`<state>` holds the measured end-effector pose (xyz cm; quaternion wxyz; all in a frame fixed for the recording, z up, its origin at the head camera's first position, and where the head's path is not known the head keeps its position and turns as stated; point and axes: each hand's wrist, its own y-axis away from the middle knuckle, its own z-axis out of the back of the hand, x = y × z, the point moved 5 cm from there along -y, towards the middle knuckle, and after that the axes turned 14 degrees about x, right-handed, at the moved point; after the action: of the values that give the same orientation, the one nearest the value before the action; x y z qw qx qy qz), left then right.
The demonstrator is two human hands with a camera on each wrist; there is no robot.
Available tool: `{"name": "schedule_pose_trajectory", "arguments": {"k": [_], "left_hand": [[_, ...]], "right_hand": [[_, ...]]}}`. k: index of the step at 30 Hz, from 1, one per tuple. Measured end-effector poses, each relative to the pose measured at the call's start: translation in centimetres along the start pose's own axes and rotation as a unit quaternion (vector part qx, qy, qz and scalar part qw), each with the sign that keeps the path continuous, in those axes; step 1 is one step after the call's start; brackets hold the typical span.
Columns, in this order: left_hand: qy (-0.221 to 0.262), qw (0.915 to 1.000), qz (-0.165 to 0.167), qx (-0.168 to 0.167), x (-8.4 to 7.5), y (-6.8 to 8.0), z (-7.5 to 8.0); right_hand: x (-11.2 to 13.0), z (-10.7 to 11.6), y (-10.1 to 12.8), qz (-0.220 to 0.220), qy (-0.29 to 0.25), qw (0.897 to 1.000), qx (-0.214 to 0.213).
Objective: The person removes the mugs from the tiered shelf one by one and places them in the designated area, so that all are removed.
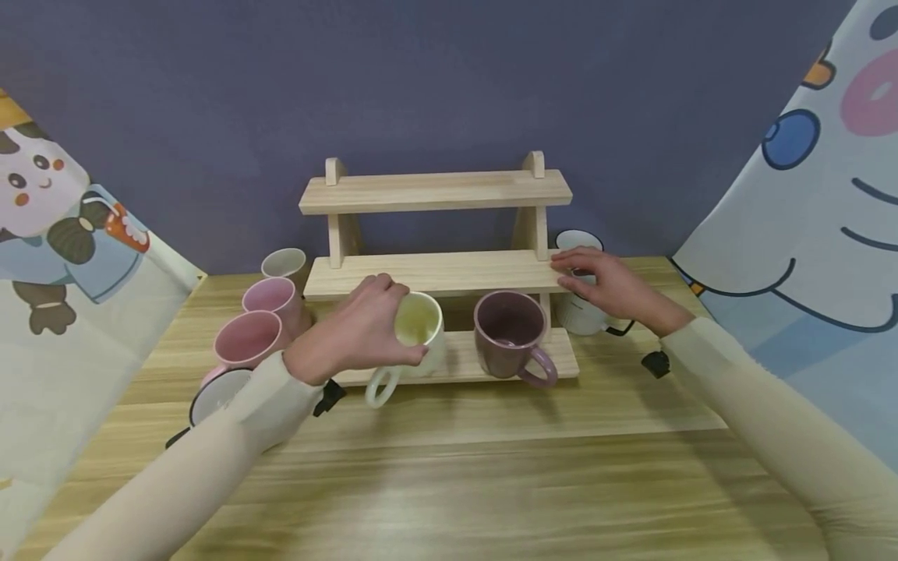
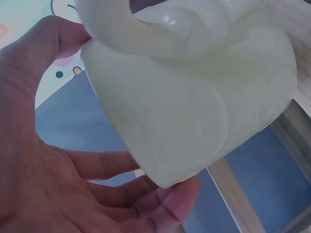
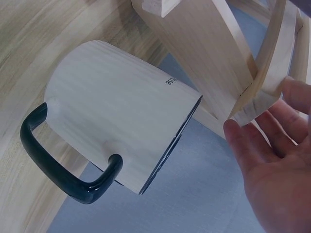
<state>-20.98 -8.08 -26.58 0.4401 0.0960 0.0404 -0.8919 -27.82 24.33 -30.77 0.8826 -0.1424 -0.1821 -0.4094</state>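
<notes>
My left hand (image 1: 361, 323) grips a cream mug (image 1: 433, 351) by its rim, thumb on the near side and fingers across at the far side. The mug is over the left part of the bottom tier of a wooden display rack (image 1: 428, 274), its handle toward me; whether it touches the board cannot be told. A dark mauve mug (image 1: 500, 351) stands upright on that tier to the right. With thumb and fingers, my right hand (image 1: 610, 288) holds the right end of the middle tier. Beside it stands a white mug with a dark handle (image 3: 116, 111).
Left of the rack stand a beige mug (image 1: 284, 261), a lilac mug (image 1: 270, 296), a pink mug (image 1: 247, 343) and a dark-rimmed white mug (image 1: 217, 393). Another dark-rimmed mug (image 1: 578, 238) is behind my right hand. The rack's top tier (image 1: 435, 191) reaches near the dark backdrop.
</notes>
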Motion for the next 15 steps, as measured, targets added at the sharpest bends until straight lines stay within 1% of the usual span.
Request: {"name": "schedule_pose_trajectory", "arguments": {"k": [3,8,15], "left_hand": [[-0.002,1.0,0.0,-0.001,0.11,0.19,0.15],[0.001,1.0,0.002,0.004,0.36,0.21,-0.06],[0.004,0.9997,0.017,0.014,0.79,-0.13,-0.56]], "right_hand": [[-0.01,0.06,0.07,-0.003,0.0,1.0,0.001],[-0.03,0.05,0.12,-0.012,0.0,1.0,0.007],[-0.07,0.01,0.01,-0.005,0.0,1.0,0.002]]}}
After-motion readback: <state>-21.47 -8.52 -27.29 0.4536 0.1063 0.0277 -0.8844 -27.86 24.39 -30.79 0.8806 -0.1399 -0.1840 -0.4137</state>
